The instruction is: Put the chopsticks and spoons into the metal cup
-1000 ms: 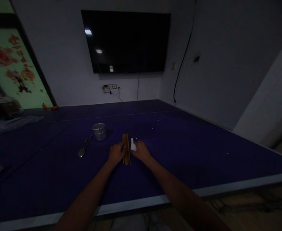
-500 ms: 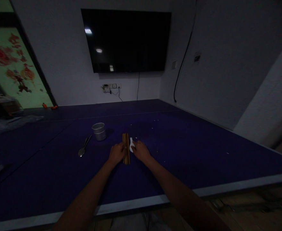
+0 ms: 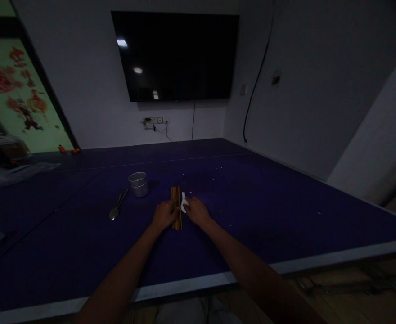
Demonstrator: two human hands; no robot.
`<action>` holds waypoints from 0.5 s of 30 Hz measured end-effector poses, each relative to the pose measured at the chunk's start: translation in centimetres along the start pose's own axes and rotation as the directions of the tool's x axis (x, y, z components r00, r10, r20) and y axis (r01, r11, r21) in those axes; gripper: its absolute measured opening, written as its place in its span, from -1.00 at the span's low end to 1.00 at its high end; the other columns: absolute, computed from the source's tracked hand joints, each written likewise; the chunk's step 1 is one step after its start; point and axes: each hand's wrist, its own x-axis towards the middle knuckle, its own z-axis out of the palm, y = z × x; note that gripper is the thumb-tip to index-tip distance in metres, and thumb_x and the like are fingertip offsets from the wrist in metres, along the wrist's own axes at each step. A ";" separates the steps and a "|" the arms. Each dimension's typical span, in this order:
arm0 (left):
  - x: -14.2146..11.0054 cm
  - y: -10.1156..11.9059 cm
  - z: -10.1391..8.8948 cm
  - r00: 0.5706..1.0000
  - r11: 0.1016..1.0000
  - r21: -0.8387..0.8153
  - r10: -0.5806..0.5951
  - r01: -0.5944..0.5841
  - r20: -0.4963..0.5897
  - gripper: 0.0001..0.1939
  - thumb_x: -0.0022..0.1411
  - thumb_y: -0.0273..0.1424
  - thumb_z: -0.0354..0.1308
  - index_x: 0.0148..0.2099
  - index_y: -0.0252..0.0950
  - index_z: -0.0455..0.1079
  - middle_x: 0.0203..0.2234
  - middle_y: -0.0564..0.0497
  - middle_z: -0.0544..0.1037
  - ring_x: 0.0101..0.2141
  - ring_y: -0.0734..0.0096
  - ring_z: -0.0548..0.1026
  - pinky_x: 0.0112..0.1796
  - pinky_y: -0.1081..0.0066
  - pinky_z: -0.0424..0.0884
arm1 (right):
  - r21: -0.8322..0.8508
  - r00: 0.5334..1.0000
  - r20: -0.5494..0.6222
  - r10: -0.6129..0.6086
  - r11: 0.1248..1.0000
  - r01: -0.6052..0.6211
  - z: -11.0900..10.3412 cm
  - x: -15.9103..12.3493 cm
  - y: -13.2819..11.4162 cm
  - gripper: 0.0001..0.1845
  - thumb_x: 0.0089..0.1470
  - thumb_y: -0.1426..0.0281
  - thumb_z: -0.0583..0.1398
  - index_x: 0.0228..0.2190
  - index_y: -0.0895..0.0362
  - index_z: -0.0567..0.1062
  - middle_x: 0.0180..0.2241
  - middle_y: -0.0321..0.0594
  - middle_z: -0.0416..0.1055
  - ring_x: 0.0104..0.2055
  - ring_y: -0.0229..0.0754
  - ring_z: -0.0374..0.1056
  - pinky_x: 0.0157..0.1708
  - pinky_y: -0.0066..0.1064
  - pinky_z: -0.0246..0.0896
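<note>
A bundle of wooden chopsticks [image 3: 177, 223] lies side by side on the purple tabletop, pointing away from me. My left hand [image 3: 164, 215] rests against the bundle's left side, fingers and thumb closed over its middle. Just right of the chopsticks is a white soup spoon [image 3: 183, 202], its handle pointing away. My right hand [image 3: 197, 211] holds the spoon's bowl from the right, covering part of it. Left of my hands stands a grey metal cup [image 3: 139, 185], upright. Metal spoons [image 3: 115, 211] lie together to the left of the cup.
Small white scraps [image 3: 213, 179] dot the purple table [image 3: 272, 202], mostly on the right. Its pale front edge [image 3: 184, 285] runs beneath my forearms. Clear plastic [image 3: 19, 173] lies at the far left, near orange objects [image 3: 74, 151]. A television [image 3: 181, 58] hangs on the wall behind.
My left thumb has shifted slightly on the chopsticks. The right hand stays at the white soup spoon, and the view has moved only a little.
</note>
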 end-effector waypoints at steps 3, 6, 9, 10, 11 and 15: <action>0.1 -0.1 0.2 1.000 1.000 0.023 0.017 -0.017 -0.021 -0.61 0.23 -0.22 -0.07 0.04 -0.24 0.32 -0.21 -0.07 0.52 -0.19 0.28 0.45 -0.22 0.37 0.29 | -0.001 1.000 -0.004 0.001 1.000 -0.001 0.0 0.0 0.0 -0.55 0.19 0.28 -0.02 0.05 0.20 0.32 -0.09 0.04 0.37 -0.02 -0.10 0.27 -0.04 -0.35 0.07; 0.1 -0.1 0.2 0.996 0.998 0.062 0.036 -0.031 -0.081 -0.57 0.21 -0.15 -0.05 0.02 -0.27 0.34 -0.22 -0.11 0.49 -0.18 0.24 0.42 -0.19 0.33 0.30 | -0.002 1.000 -0.015 -0.008 1.000 0.008 0.0 0.1 0.0 -0.56 0.20 0.29 -0.03 0.03 0.20 0.34 -0.11 0.03 0.38 -0.04 -0.09 0.28 -0.05 -0.34 0.08; 0.1 0.1 0.0 0.987 0.994 0.090 0.080 -0.067 -0.141 -0.52 0.19 -0.08 -0.04 0.05 -0.24 0.34 -0.15 -0.15 0.43 -0.12 0.17 0.36 -0.13 0.24 0.30 | 0.002 1.000 -0.017 -0.012 1.000 0.012 0.0 0.1 0.0 -0.58 0.21 0.29 -0.05 0.00 0.19 0.37 -0.14 0.02 0.40 -0.07 -0.09 0.30 -0.07 -0.34 0.10; 0.0 0.1 0.0 0.984 0.992 0.092 0.100 -0.087 -0.150 -0.51 0.19 -0.07 -0.04 0.07 -0.20 0.32 -0.08 -0.15 0.39 -0.06 0.15 0.33 -0.11 0.20 0.29 | 0.005 1.000 -0.018 -0.009 1.000 0.009 0.0 0.1 0.0 -0.58 0.21 0.29 -0.06 -0.01 0.18 0.37 -0.15 0.01 0.40 -0.08 -0.10 0.30 -0.08 -0.35 0.10; 0.0 0.1 0.0 0.981 0.990 0.092 0.119 -0.106 -0.152 -0.51 0.20 -0.06 -0.05 0.09 -0.17 0.30 0.00 -0.14 0.35 0.00 0.12 0.28 -0.08 0.16 0.27 | 0.007 1.000 -0.020 -0.007 1.000 0.007 0.0 0.1 0.0 -0.59 0.21 0.29 -0.06 -0.01 0.18 0.38 -0.15 0.01 0.40 -0.09 -0.10 0.31 -0.09 -0.35 0.11; 0.1 0.0 0.5 0.985 0.988 0.084 0.137 -0.128 -0.107 -0.49 0.23 -0.03 -0.14 0.13 -0.11 0.27 0.14 -0.10 0.21 0.15 0.05 0.09 0.00 0.04 0.21 | 0.011 1.000 -0.018 -0.005 1.000 0.005 0.0 0.1 0.0 -0.59 0.22 0.31 -0.07 0.00 0.17 0.37 -0.15 0.01 0.40 -0.09 -0.10 0.31 -0.11 -0.34 0.11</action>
